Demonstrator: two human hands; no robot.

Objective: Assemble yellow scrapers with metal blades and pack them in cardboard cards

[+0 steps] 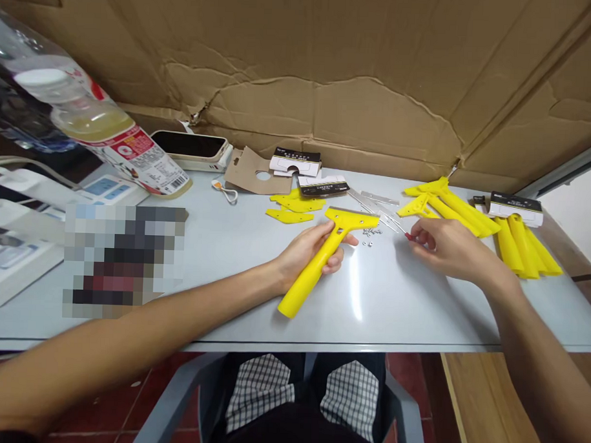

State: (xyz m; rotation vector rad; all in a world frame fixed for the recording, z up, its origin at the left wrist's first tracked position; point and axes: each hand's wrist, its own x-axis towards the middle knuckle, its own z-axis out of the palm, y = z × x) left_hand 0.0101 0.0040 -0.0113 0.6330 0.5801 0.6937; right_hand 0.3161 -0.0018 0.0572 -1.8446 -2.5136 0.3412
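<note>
My left hand [301,251] is wrapped round a yellow plastic scraper [307,279], its wide head turned away from me and two screws showing in it. My right hand [447,247] pinches a thin screwdriver [408,236] by its red handle; the shaft slants up and left over the table. Beside the scraper head lie small loose screws and nuts [371,232]. Just behind are thin metal blades [374,201]. Several flat yellow plates [290,215] lie left of the scraper head.
More yellow scraper handles [527,252] lie at the right, near folded black-and-white cards [516,206]. A brown cardboard piece [258,172], a phone [191,144] and a short white cable [225,192] are at the back. A tall bottle [133,148] stands left. Cardboard [330,61] walls the rear.
</note>
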